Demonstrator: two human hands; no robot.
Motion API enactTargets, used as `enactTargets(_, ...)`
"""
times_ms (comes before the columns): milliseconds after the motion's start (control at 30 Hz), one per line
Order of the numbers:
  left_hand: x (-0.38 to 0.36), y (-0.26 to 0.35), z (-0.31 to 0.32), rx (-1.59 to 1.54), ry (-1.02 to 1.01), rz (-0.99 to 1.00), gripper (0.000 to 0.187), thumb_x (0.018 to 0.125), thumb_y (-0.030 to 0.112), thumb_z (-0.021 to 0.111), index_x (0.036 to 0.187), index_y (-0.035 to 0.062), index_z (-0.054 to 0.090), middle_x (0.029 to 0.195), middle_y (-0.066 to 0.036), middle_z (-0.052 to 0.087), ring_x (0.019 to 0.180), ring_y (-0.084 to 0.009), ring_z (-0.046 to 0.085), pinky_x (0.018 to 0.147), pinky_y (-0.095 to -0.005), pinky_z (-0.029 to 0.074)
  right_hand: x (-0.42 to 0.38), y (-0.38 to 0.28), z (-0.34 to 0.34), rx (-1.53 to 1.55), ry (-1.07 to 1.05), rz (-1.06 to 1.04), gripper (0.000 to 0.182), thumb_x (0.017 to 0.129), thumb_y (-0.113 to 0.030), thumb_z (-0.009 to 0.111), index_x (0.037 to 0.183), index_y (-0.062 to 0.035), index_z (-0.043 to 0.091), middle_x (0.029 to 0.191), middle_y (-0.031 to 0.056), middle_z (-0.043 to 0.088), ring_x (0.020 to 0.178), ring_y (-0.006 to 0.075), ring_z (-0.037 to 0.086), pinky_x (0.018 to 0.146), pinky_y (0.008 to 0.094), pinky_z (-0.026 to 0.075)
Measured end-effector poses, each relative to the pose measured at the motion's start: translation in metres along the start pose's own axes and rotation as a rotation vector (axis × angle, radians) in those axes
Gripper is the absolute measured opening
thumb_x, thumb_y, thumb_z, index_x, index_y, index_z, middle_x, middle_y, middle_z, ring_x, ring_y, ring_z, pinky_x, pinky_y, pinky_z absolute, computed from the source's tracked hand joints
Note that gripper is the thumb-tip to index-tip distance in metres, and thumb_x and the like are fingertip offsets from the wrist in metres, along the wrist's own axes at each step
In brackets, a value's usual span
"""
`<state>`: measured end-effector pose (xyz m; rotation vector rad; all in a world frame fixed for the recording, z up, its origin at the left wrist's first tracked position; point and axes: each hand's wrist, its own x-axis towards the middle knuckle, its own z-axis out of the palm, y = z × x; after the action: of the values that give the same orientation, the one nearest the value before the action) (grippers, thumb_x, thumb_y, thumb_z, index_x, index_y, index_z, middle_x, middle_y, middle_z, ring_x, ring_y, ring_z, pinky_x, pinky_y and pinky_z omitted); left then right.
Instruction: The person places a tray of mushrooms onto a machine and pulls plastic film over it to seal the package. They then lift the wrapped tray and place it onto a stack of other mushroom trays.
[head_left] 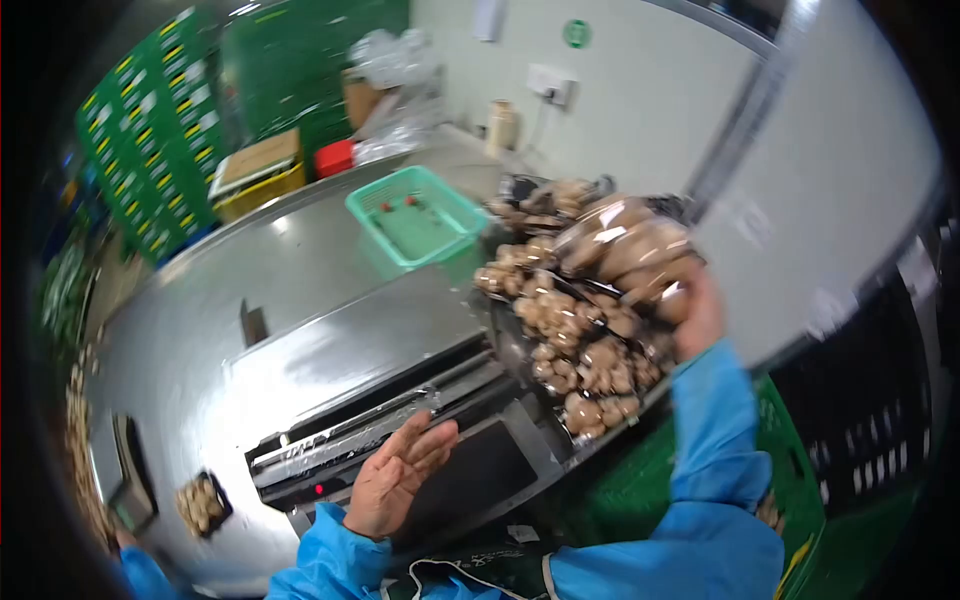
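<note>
Mushrooms everywhere, one wrapped pack up in the right grip

Right hand [697, 318] raised out to the right side, blue sleeve [712, 420] smooth and slightly shiny, grip clamped on a wrapped pack of mushrooms [625, 250]: glossy clear film stretched tight over rounded brown caps, held above and just beside the loose pile. Loose mushrooms [575, 345] heaped below it in a dark crate [505, 335], lumpy, matte, tan to brown, stems pale. Left hand [398, 478] hovering flat and empty, fingers apart and stretched, palm up-ish, right over the black plate of the wrapping machine [400, 440]. Shiny roll of cling film [345, 437] running across that machine, crinkly and silvery. Brushed steel tabletop [290, 270] underneath, curved glare all over it. Mint-green plastic basket [415, 215] further back on the tabletop, slatted sides, rectangular, a couple of small red bits inside. Small black tray of mushrooms [203, 503] sitting low left, well apart from both hands. Cardboard box on a yellow crate [258, 172] at the back, stacked green crates [150, 130] behind that, crumpled clear plastic bags [395, 60] near the wall. Another blue sleeve [145, 575] at the bottom left corner, too cut off to tell more.
</note>
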<state>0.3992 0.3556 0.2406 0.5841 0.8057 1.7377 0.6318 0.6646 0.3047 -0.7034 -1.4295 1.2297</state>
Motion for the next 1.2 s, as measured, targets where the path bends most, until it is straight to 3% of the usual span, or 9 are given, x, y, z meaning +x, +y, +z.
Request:
enactTargets(233,-0.074,0.039,-0.069,0.219,0.606,0.078,0.041,0.091,0.02,0.047,0.125,-0.0026,0.043,0.113,-0.017,0.057,0.104,-0.0244,0.055,0.093,-0.037,0.041,0.312,0.059,-0.166,-0.597,-0.009,0.07,0.035,0.09,-0.028,0.043,0.113,-0.0022,0.049,0.11,0.01,0.054,0.1,0.0196,0.052,0.086,0.0333,0.044)
enactTargets(433,-0.182,0.073,-0.206,0.62,1.328,0.557,0.024,0.087,0.013,0.054,0.106,-0.0004,0.058,0.095,-0.005,0.061,0.094,-0.0142,0.055,0.086,-0.0271,0.04,0.307,0.066,-0.115,-1.177,0.344,-0.221,0.045,0.09,-0.03,0.041,0.124,-0.001,0.041,0.12,0.0116,0.05,0.111,0.0216,0.046,0.092,0.0346,0.039)
enactTargets(533,-0.259,0.092,-0.3,0.617,1.607,0.634,0.032,0.085,0.013,0.056,0.112,-0.0032,0.054,0.105,-0.009,0.058,0.097,-0.0154,0.053,0.086,-0.0268,0.041,0.234,0.081,0.015,-0.78,0.09,-0.294,0.05,0.091,-0.032,0.04,0.129,-0.0005,0.037,0.124,0.0124,0.047,0.116,0.0227,0.044,0.096,0.0352,0.037)
enactTargets(733,-0.373,0.128,-0.474,0.769,1.956,0.173,0.055,0.086,0.033,0.052,0.124,-0.0053,0.044,0.125,-0.023,0.048,0.117,-0.0327,0.046,0.098,-0.0367,0.035,-0.099,0.038,0.402,-0.12,-1.16,0.413,0.049,0.085,-0.024,0.055,0.125,0.0009,0.043,0.109,0.0157,0.056,0.098,0.0219,0.057,0.076,0.0278,0.049)
enactTargets(800,-0.383,0.133,-0.509,0.793,1.97,0.128,0.054,0.087,0.039,0.047,0.12,-0.0042,0.049,0.121,-0.022,0.051,0.114,-0.0328,0.047,0.097,-0.0363,0.035,-0.207,0.029,0.497,0.181,-1.513,0.707,0.052,0.085,-0.018,0.055,0.126,0.0085,0.038,0.117,0.0209,0.052,0.103,0.0283,0.056,0.083,0.0345,0.048)
enactTargets(933,-0.392,0.136,-0.551,0.729,1.863,0.059,0.053,0.088,0.04,0.045,0.119,-0.0027,0.051,0.116,-0.019,0.056,0.109,-0.0298,0.051,0.095,-0.0357,0.036,-0.358,0.125,0.642,-0.086,-1.559,0.818,0.071,0.084,-0.023,0.059,0.135,0.0072,0.021,0.129,0.0219,0.041,0.116,0.027,0.045,0.088,0.0374,0.044)
enactTargets(967,-0.393,0.134,-0.561,0.722,1.849,0.057,0.053,0.088,0.04,0.045,0.119,-0.0027,0.051,0.116,-0.019,0.056,0.109,-0.0298,0.051,0.095,-0.0357,0.036,-0.389,0.167,0.666,-0.229,-1.423,0.846,0.067,0.083,-0.016,0.059,0.136,0.0043,0.023,0.103,0.0106,0.051,0.084,0.0163,0.051,0.078,0.0296,0.044)
enactTargets(1100,-0.376,0.141,-0.536,0.368,1.64,0.041,0.052,0.09,0.04,0.044,0.124,0.0009,0.047,0.119,-0.012,0.053,0.104,-0.0252,0.051,0.092,-0.036,0.039,-0.453,0.218,0.682,-0.159,-1.378,1.206,0.051,0.082,-0.013,0.055,0.127,-0.0007,0.036,0.102,0.011,0.051,0.085,0.0158,0.05,0.067,0.0305,0.042)
enactTargets(1200,-0.359,0.143,-0.516,-0.073,1.466,0.116,0.051,0.089,0.043,0.047,0.122,0.0038,0.048,0.122,-0.011,0.049,0.107,-0.0259,0.048,0.091,-0.0364,0.039,-0.464,0.213,0.674,-0.094,-1.314,1.15,0.047,0.081,-0.01,0.054,0.125,-0.0038,0.039,0.108,0.0099,0.052,0.089,0.0191,0.053,0.067,0.0327,0.045)
